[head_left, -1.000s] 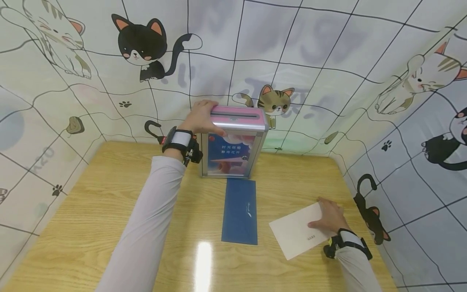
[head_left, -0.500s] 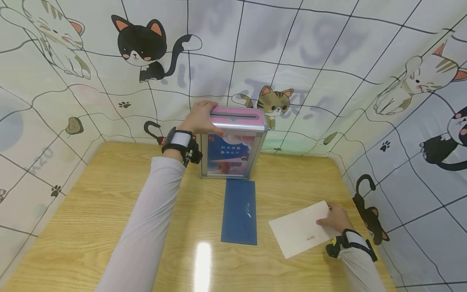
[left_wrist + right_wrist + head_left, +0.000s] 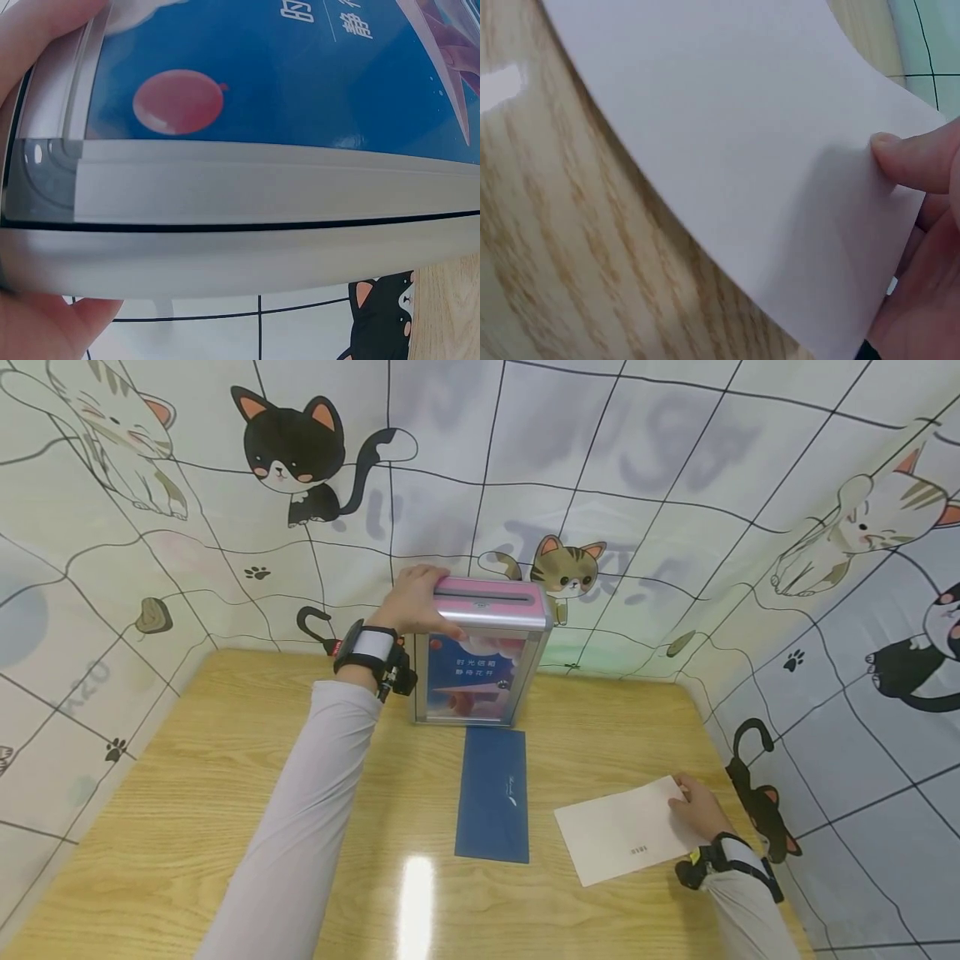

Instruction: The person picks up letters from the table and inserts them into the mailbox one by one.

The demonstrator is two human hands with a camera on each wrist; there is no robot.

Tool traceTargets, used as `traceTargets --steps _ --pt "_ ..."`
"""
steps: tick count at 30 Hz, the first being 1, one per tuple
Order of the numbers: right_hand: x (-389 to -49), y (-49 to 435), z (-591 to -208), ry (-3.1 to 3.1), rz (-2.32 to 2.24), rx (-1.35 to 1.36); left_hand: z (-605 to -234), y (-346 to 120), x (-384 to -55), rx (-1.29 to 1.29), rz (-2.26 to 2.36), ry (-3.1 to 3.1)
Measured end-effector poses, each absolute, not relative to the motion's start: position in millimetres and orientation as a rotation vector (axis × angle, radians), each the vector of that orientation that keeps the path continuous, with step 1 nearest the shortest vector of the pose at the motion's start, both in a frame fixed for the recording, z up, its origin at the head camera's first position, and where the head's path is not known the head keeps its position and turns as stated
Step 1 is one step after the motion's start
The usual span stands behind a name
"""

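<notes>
Against the back wall stands a letter box (image 3: 491,610) with a pink slotted top, silver frame and blue picture front. My left hand (image 3: 417,603) grips its upper left corner, thumb over the front and fingers behind. In the left wrist view the silver edge of the letter box (image 3: 270,180) lies between thumb and fingers. On the right, my right hand (image 3: 701,808) pinches the right end of a white envelope (image 3: 622,827) with small dark print. The right wrist view shows the thumb on top and the envelope (image 3: 727,135) bending, its near edge slightly raised.
A dark blue envelope (image 3: 491,797) with a small white feather mark lies flat in front of the letter box. All of it rests on a wooden table (image 3: 247,760). Cat-patterned sheeting (image 3: 465,460) encloses the back and sides.
My right hand has shifted right toward the end of the white envelope and now pinches it there. The envelope has turned slightly. The left hand and letter box have stayed put.
</notes>
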State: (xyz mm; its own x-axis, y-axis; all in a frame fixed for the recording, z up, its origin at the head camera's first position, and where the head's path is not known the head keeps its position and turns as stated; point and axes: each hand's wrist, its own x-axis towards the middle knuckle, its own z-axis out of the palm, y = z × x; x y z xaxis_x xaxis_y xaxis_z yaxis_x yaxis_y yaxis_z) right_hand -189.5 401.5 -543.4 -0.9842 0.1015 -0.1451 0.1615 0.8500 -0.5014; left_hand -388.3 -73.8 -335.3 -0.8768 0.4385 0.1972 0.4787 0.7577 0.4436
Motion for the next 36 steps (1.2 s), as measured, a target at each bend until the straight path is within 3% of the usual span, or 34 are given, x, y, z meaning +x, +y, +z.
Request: traceTargets --steps 14,36 --pt "-185.2 397.0 -538.4 2.860 -0.998 0.360 -332.4 -72.5 -385.4 -0.728 -0.776 -2.872" --pt "-203.6 385.9 -503.1 2.873 -1.147 0.314 -336.2 -72.9 -388.2 -0.719 -0.758 -2.873"
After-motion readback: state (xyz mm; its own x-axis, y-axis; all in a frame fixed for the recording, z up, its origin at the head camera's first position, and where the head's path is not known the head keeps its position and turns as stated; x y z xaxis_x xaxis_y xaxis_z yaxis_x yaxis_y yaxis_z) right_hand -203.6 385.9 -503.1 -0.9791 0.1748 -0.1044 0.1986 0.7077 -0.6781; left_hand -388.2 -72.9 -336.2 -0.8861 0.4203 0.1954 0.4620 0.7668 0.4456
